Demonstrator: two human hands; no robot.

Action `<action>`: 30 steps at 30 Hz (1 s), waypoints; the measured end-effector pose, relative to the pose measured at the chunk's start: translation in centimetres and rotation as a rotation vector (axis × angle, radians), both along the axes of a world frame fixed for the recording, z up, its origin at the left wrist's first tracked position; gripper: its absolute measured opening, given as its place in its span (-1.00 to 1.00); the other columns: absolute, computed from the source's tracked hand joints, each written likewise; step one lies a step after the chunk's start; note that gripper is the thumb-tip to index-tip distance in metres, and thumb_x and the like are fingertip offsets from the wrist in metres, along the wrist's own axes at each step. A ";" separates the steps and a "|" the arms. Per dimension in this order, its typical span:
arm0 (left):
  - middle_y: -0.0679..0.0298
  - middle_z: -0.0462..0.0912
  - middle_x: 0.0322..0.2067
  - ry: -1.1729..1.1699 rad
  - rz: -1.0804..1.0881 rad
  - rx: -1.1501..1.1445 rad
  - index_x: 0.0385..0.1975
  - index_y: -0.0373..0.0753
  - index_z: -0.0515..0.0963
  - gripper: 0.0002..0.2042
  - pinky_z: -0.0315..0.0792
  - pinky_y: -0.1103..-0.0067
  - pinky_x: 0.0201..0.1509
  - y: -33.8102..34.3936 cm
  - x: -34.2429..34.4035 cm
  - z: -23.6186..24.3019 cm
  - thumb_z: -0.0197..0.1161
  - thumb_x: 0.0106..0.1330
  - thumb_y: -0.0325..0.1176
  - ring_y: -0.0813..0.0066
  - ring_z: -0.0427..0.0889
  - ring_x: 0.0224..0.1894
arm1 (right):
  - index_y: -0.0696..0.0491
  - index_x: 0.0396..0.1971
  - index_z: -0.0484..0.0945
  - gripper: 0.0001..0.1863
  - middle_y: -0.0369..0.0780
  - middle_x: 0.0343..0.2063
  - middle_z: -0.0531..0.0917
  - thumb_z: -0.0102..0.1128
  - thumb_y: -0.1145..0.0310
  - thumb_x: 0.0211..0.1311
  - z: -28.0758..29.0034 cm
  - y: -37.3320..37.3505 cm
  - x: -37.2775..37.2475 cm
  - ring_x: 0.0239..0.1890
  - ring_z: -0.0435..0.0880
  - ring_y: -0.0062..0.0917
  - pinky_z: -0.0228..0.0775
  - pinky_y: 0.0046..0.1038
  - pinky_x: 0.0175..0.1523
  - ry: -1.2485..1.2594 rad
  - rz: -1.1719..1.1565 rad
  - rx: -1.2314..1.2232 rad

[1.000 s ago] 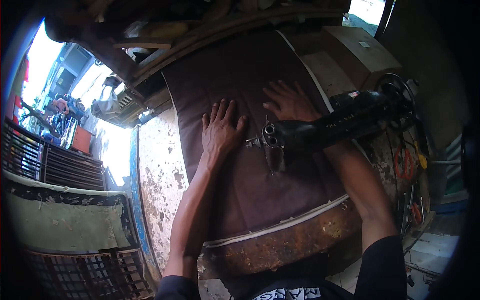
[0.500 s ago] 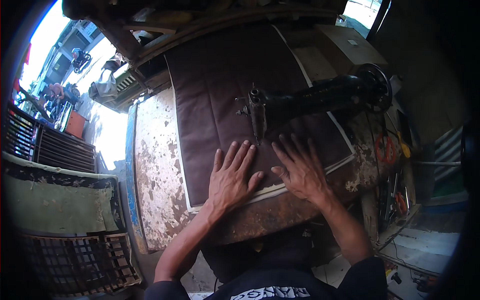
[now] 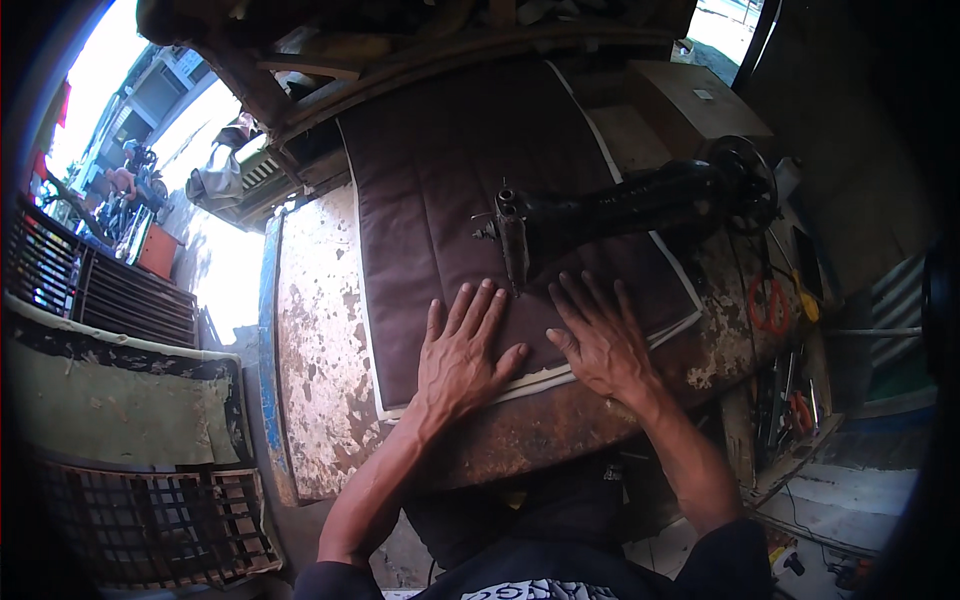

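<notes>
A large dark brown padded panel (image 3: 420, 200) with pale edges and a stitched line along its length lies across the worktable. My left hand (image 3: 458, 350) rests flat on its near part, fingers stretched forward and thumb out to the right. My right hand (image 3: 602, 345) lies flat on the panel too, fingers spread. Between and just beyond my fingertips stands the needle end of a black sewing machine (image 3: 620, 205), whose arm reaches in from the right above the panel. The panel hides the machine's bed, and the needle tip is too dark to make out.
The wooden worktable (image 3: 315, 330) has peeling paint and a worn front edge. Orange-handled scissors (image 3: 768, 305) hang at its right. A cardboard box (image 3: 690, 105) stands behind the machine. At left are a webbed frame (image 3: 160, 525) and a greenish padded piece (image 3: 120, 400).
The panel and both hands hold nearly the same place under the machine. The whole view has shifted slightly. A motorbike seen in the street at far left is no longer there.
</notes>
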State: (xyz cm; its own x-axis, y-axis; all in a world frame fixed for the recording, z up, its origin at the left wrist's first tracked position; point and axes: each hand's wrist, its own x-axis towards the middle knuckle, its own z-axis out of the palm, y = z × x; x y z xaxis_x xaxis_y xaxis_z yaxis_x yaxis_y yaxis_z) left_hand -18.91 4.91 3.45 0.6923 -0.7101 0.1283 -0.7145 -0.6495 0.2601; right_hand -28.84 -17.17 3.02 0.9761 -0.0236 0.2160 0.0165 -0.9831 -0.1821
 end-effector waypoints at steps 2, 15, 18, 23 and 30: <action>0.14 0.16 0.58 0.009 0.005 0.012 0.56 -0.11 0.22 -0.21 -0.19 0.05 0.67 -0.1 0.4 -0.1 0.09 0.44 0.24 0.11 0.04 0.64 | -0.02 0.48 0.36 -0.34 -0.17 0.51 0.34 -0.08 -0.10 0.57 -0.4 -0.1 0.4 0.58 0.19 -0.20 -0.15 0.09 0.63 -0.024 -0.006 -0.002; 0.16 0.12 0.60 0.024 -0.008 0.027 0.57 -0.11 0.20 -0.18 -0.24 0.06 0.67 -0.6 3.5 -0.2 0.08 0.43 0.27 0.12 -0.02 0.65 | 0.05 0.42 0.42 -0.39 -0.08 0.44 0.40 -0.12 -0.04 0.60 -0.6 -0.7 3.1 0.56 0.21 -0.13 -0.11 0.13 0.61 -0.042 0.016 0.013; 0.16 0.10 0.60 0.026 -0.007 0.024 0.57 -0.12 0.20 -0.17 -0.25 0.06 0.68 -0.7 4.2 -0.2 0.07 0.43 0.28 0.12 -0.03 0.66 | 0.07 0.36 0.47 -0.41 -0.07 0.39 0.46 -0.11 -0.03 0.60 -0.9 -1.0 3.9 0.53 0.25 -0.09 -0.10 0.14 0.60 -0.071 0.021 0.009; 0.16 0.09 0.61 0.011 -0.004 0.028 0.55 -0.16 0.22 -0.18 -0.26 0.08 0.68 -0.9 5.4 -0.5 0.04 0.44 0.29 0.13 -0.05 0.66 | -0.03 0.17 0.60 -0.57 -0.13 0.13 0.60 -0.05 0.05 0.56 -1.3 -1.2 5.0 0.33 0.45 -0.11 0.00 0.18 0.55 -0.134 0.045 -0.010; 0.09 0.11 0.59 0.025 -0.014 0.048 0.52 -0.22 0.26 -0.17 -0.27 0.08 0.68 -1.5 6.5 -0.5 0.01 0.45 0.31 0.13 -0.06 0.66 | 0.00 0.07 0.68 -0.57 -0.14 0.14 0.63 0.00 0.02 0.54 -1.6 -2.0 5.9 0.35 0.47 -0.15 0.04 0.18 0.53 -0.103 0.074 -0.030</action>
